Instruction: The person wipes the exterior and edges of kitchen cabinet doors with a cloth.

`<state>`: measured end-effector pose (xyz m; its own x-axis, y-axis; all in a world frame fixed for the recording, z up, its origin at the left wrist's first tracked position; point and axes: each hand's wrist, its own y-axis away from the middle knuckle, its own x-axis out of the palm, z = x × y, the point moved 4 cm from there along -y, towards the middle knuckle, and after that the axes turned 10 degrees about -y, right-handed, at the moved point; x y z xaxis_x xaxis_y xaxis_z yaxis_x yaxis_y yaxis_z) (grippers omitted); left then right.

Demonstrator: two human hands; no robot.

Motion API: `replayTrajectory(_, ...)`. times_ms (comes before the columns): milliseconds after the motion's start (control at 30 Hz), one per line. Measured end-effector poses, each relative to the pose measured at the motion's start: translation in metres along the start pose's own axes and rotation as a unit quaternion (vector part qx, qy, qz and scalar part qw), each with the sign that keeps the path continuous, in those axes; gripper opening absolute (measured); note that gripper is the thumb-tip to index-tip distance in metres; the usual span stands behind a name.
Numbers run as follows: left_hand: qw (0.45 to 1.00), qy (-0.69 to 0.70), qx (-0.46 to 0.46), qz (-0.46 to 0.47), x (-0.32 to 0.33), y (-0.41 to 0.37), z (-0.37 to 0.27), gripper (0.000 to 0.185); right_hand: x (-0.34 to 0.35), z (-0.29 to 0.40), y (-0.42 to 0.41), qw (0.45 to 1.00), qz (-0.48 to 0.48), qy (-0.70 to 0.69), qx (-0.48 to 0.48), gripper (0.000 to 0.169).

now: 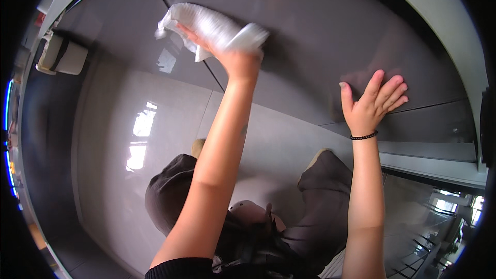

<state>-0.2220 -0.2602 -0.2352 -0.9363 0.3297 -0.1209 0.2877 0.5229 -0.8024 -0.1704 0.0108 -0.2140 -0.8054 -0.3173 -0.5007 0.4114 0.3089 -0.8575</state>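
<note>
A crumpled white cloth (207, 23), blurred along its right side, lies against a glossy dark grey cabinet front (314, 27). My left hand (238, 62) holds this cloth to the panel, near the dark seam between two panels. Part of the hand is hidden under the cloth's folds, while some fingers show at its left. Lower and to the right, my right hand (366, 110) rests with fingers spread on the cabinet front, close to another thin seam. That hand holds nothing, and a black beaded bracelet (363, 136) circles its wrist.
Below the cabinet stretches a shiny light grey floor (112, 124) with bright window reflections. A small white bin (69, 56) hangs at the left on a dark cabinet side. A pale counter edge (438, 19) curves along the upper right. My legs (325, 193) are bent apart beneath my arms.
</note>
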Motion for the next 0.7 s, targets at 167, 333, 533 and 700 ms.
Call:
replayTrajectory(167,0.997,-0.039,0.011,0.06,0.016,-0.021,-0.015,0.081,0.018,-0.013,0.001,0.998,-0.034,0.058,-0.014,0.076)
replayTrajectory(333,0.996,-0.054,0.056,0.042,0.021,-0.003,-0.02,0.095,0.022,-0.007,0.0,0.999,-0.034,0.04,-0.003,0.074)
replayTrajectory(533,0.934,-0.14,0.31,0.112,0.029,0.021,-0.039,0.082,0.02,-0.011,0.002,1.0,-0.027,-0.008,0.013,0.072)
replayTrajectory(700,0.973,-0.072,0.218,0.038,0.026,-0.039,-0.05,0.071,-0.018,-0.011,-0.003,0.996,-0.052,-0.078,-0.007,0.073)
